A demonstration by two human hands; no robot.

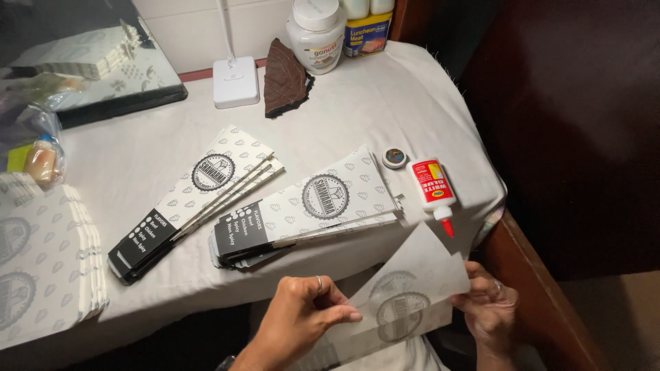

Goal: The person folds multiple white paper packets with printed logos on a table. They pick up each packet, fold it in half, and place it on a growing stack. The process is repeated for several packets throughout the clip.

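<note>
Your left hand pinches the left edge of a printed paper sheet w/ thumb & fingers, below the worktop edge. Right hand grips its right edge; glue bottle lies just above.

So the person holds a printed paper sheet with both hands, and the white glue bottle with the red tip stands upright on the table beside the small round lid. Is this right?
Not quite. The head view shows the glue bottle lying on its side, red tip pointing toward the person, not upright. The rest holds: both the left hand and right hand hold the paper sheet, and the round lid sits beside the bottle on the table.
</note>
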